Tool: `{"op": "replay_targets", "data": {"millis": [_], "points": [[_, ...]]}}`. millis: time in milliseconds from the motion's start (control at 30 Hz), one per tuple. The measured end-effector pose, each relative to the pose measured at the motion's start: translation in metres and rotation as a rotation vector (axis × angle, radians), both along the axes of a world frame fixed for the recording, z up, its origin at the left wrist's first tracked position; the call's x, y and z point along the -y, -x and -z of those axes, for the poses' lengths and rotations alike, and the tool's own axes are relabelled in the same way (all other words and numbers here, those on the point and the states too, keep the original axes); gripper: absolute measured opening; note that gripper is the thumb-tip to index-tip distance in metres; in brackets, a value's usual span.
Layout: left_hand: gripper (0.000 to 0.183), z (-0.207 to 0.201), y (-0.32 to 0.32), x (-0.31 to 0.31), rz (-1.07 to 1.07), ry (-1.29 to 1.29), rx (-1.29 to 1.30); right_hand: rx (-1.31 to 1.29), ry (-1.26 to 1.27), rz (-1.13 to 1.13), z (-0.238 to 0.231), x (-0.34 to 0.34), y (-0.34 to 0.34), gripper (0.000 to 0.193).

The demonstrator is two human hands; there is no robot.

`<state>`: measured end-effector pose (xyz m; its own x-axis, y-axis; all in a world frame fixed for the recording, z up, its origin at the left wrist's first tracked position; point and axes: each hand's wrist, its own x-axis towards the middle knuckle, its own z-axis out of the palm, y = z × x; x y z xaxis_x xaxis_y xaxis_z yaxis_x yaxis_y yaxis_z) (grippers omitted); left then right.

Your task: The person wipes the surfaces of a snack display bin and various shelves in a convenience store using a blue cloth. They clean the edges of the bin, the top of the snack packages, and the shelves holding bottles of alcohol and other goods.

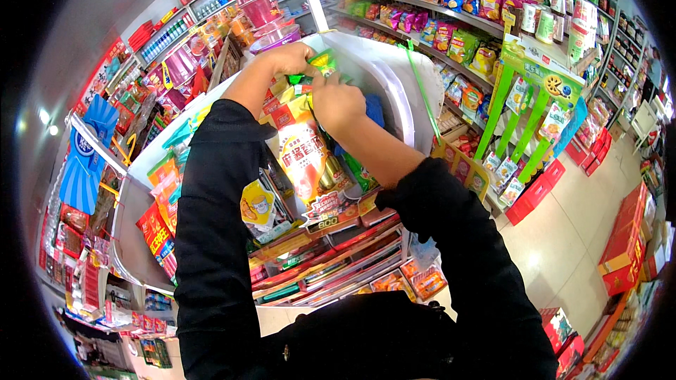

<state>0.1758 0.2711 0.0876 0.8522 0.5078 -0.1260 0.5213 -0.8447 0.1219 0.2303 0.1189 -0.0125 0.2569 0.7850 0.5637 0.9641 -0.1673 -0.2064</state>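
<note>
Left hand: my left hand (290,60) is palm down at the far end of the bin, fingers bent in against a green packet (323,63), honestly can't tell if they're gripping it or just touching
Right hand: my right hand (339,104) is curled, fingertips at the near side of that same packet, and again I can't tell whether it's a real grip
Green packet: right between my two hands, a bit of yellow on it, mostly in front of my right fingertips
White bin: the white bin (405,102) curves round both hands, its wall just right of my right hand
Printed piece: a big yellow-and-white printed piece (299,158) sits below my hands, between my forearms, can't tell if it's a bag or a card
Blue stuff: something blue (374,109) lies just right of my right hand
Red packets: red packets (157,236) are well below and left of my left hand
Snack shelves: bagged snacks (461,46) line up well beyond my right hand
</note>
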Motion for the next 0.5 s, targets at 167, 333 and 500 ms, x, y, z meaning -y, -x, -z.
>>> {"op": "replay_targets", "data": {"millis": [167, 333, 500], "points": [[0.021, 0.012, 0.002, 0.000, 0.132, -0.236, 0.139, -0.073, 0.075, -0.011, -0.001, 0.023, -0.004, 0.044], [0.015, 0.023, 0.005, -0.017, 0.097, -0.036, 0.305, -0.132, 0.097, -0.050, -0.004, 0.035, -0.004, 0.058], [0.024, 0.020, -0.006, -0.017, 0.088, -0.251, 0.162, -0.051, 0.008, -0.013, 0.006, 0.023, -0.004, 0.050]]}}
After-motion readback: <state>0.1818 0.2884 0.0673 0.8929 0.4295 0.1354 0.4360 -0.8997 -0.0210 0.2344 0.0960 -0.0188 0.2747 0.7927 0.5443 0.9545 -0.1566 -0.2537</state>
